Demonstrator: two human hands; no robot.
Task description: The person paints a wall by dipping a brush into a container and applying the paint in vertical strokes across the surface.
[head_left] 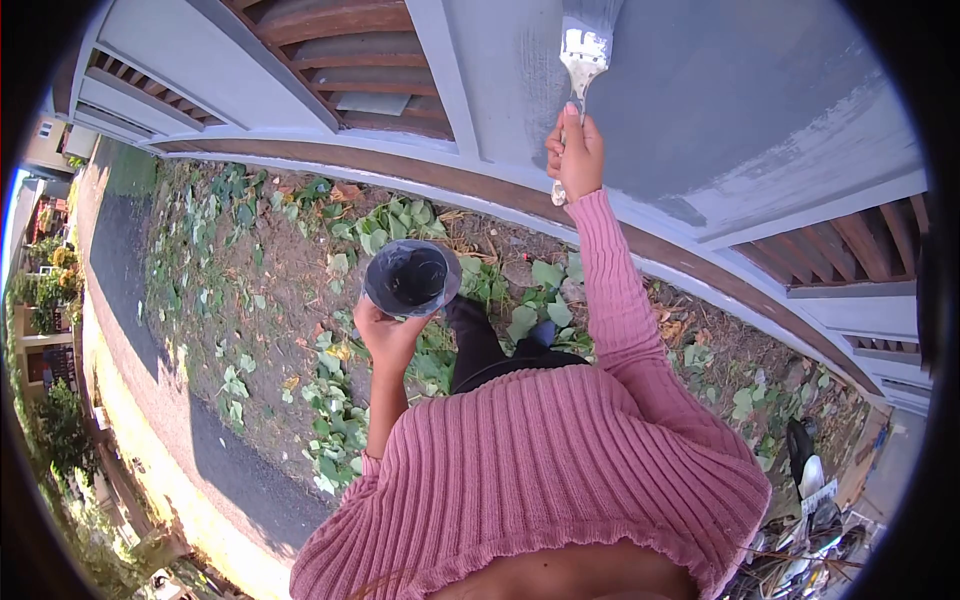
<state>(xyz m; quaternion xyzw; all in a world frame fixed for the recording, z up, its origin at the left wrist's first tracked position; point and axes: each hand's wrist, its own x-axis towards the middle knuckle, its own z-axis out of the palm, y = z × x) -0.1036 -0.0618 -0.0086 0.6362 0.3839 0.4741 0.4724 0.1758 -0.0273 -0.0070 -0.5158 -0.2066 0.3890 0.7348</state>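
Note:
My right hand (578,155) is wrapped round the handle of a paintbrush (584,55), whose bristles lie against the grey wall (720,90) at the top. Darker grey paint covers part of that wall, with streaky edges at the right. Lower and to the left, my left hand (388,328) holds a paint container (412,278) from below and the side. The container is round and open at the top, with dark grey inside and paint-smeared walls. It is apart from the wall, above the ground.
Brown slatted vents (350,55) and more slats (850,245) flank the painted panel. Leafy plants (390,222) cover the soil below the wall. A paved path (130,270) runs along the left. A motorcycle (820,520) stands at the lower right.

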